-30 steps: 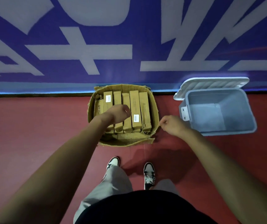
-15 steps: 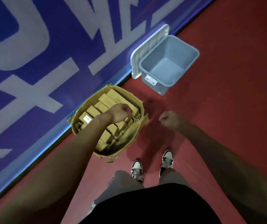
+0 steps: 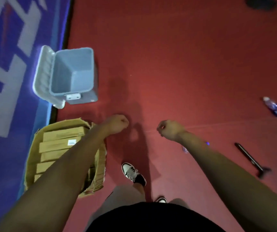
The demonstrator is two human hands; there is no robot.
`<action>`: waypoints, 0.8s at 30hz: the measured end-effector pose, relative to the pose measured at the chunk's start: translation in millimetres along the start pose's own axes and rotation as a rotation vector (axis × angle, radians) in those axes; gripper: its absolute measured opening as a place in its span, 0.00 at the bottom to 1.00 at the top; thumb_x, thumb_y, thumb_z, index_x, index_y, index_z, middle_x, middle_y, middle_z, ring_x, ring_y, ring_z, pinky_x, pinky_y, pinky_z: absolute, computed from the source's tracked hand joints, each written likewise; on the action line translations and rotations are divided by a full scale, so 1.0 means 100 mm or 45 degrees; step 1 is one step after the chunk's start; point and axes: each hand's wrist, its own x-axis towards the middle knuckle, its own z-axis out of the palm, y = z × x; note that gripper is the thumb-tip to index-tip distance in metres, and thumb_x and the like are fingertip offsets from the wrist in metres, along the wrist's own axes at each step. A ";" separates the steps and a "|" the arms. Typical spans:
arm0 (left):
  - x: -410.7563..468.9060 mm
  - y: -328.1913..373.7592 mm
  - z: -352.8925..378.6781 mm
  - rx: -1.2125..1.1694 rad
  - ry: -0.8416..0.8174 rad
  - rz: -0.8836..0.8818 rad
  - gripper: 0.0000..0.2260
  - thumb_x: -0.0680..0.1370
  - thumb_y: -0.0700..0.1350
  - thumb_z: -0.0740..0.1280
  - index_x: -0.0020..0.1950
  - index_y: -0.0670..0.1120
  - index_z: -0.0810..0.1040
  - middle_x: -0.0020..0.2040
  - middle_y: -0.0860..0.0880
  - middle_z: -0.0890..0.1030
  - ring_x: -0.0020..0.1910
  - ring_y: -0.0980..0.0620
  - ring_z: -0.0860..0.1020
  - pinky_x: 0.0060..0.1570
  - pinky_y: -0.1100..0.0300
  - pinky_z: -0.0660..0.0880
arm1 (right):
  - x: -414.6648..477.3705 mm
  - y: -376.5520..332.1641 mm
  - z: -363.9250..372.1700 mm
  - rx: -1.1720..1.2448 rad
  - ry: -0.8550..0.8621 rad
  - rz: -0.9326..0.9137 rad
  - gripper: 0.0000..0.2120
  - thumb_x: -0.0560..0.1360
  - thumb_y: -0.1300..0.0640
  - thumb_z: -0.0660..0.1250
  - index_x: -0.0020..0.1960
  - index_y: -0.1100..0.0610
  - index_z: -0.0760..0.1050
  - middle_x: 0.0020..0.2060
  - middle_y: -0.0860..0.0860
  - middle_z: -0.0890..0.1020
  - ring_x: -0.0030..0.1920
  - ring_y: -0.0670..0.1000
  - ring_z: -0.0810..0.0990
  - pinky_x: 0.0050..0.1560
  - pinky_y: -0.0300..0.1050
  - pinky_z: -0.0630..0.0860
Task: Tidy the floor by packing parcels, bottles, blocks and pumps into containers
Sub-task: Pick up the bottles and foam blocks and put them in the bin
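Left hand (image 3: 117, 123) and right hand (image 3: 169, 129): both curled into fists, holding nothing, over the open red floor (image 3: 184, 64). The cardboard box (image 3: 32, 148) of parcels (image 3: 62, 136) and the grey bin (image 3: 74, 72), lid open, sit along the edge of the blue surface (image 3: 17, 164). A bottle (image 3: 275, 108) and a pump (image 3: 250, 158) lie at far right.

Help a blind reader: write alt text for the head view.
Seen from above, a person's left hand and right hand hang curled and empty over a red floor. Left: parcels in a cardboard box, an open grey bin.
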 end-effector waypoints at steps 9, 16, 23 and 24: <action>-0.43 1.49 1.72 0.278 -0.329 0.426 0.09 0.77 0.35 0.61 0.52 0.38 0.80 0.50 0.38 0.80 0.52 0.46 0.78 0.47 0.60 0.73 | -1.67 1.88 0.34 0.349 0.243 0.444 0.15 0.77 0.59 0.57 0.56 0.61 0.79 0.54 0.59 0.82 0.57 0.59 0.79 0.63 0.52 0.72; -0.96 2.49 2.83 0.495 -0.528 0.665 0.08 0.77 0.39 0.61 0.50 0.42 0.79 0.48 0.41 0.80 0.44 0.47 0.76 0.53 0.54 0.75 | -2.82 2.98 0.75 0.621 0.447 0.774 0.15 0.77 0.59 0.58 0.58 0.60 0.78 0.56 0.59 0.82 0.58 0.59 0.79 0.60 0.50 0.75; -1.10 3.23 3.81 0.701 -0.769 0.768 0.05 0.76 0.40 0.62 0.45 0.48 0.77 0.43 0.48 0.78 0.41 0.50 0.73 0.45 0.61 0.70 | -3.38 3.82 1.10 0.881 0.544 1.066 0.15 0.76 0.58 0.57 0.56 0.58 0.79 0.55 0.59 0.82 0.53 0.60 0.80 0.58 0.50 0.76; -1.08 3.33 3.95 0.729 -0.792 0.787 0.05 0.77 0.39 0.62 0.46 0.47 0.76 0.43 0.48 0.78 0.42 0.51 0.73 0.46 0.61 0.70 | -3.41 3.94 1.12 0.909 0.544 1.099 0.15 0.76 0.58 0.57 0.56 0.58 0.79 0.54 0.59 0.82 0.54 0.60 0.80 0.57 0.50 0.77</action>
